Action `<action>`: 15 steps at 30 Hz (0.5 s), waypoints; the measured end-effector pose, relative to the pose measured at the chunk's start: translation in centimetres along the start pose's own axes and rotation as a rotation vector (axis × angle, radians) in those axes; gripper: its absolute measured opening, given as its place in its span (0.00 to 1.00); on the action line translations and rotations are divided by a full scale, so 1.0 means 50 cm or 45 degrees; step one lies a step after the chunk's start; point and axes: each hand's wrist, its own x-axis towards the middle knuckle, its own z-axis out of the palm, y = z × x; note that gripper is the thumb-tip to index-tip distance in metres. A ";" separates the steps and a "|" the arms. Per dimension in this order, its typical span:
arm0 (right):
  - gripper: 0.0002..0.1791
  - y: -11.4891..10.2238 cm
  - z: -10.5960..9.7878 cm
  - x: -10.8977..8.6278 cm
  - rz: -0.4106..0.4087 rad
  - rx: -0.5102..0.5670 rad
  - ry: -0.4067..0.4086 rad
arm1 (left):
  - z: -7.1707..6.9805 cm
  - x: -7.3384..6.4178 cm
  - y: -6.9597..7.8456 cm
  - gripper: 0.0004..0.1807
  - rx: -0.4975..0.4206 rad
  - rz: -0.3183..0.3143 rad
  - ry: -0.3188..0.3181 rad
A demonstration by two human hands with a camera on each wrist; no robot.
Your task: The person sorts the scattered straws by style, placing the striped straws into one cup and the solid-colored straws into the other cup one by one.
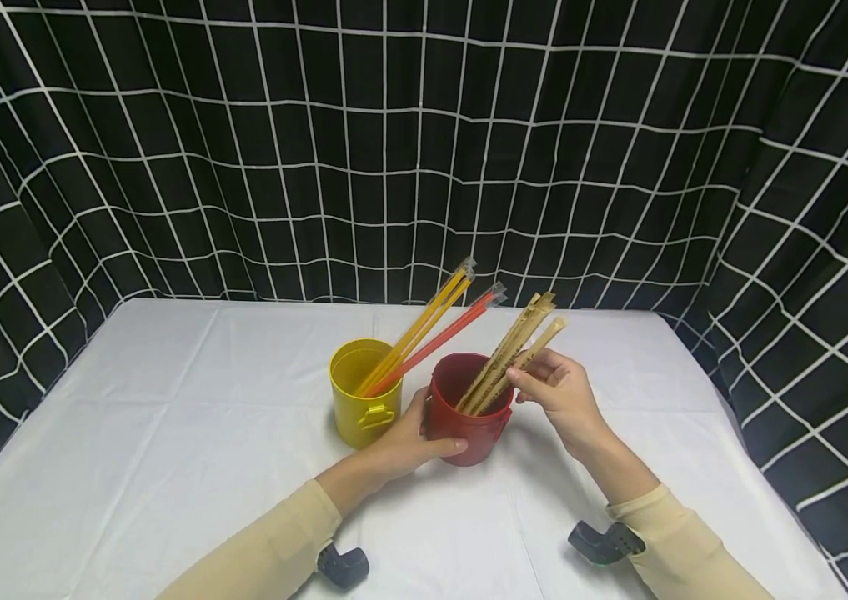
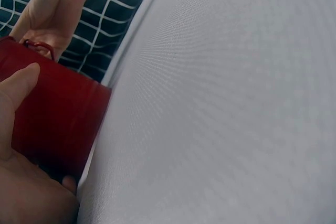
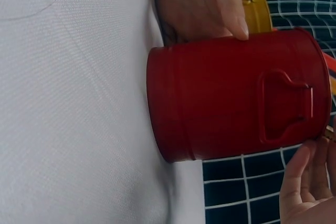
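Note:
My left hand (image 1: 406,446) grips the side of a red bucket (image 1: 461,446) that stands on the table, its thumb laid across the front wall. Several thin sticks in printed brown paper wrappers (image 1: 515,339) lean out of the bucket to the right. Between thumb and fingers, my right hand (image 1: 559,392) pinches one paper-wrapped stick at the bucket's right rim. In the right wrist view, the red bucket (image 3: 236,95) shows its small side handle, with the right fingertips (image 3: 300,158) close to the rim. What lies inside the bucket is hidden in both wrist views.
Left of the red bucket stands a yellow bucket (image 1: 363,412), with yellow straws (image 1: 424,321) and red straws (image 1: 444,335) in clear wrappers leaning right. A white cloth covers the table (image 1: 206,442). Black curtains with a white grid (image 1: 393,150) hang behind and at both sides.

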 end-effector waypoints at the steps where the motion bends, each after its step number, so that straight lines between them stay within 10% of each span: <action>1: 0.09 0.000 0.000 0.000 -0.003 -0.003 -0.002 | 0.000 0.000 0.000 0.57 -0.003 0.000 0.000; 15: 0.18 0.006 -0.022 0.012 0.026 -0.069 -0.157 | 0.000 0.000 0.002 0.59 0.023 -0.029 0.013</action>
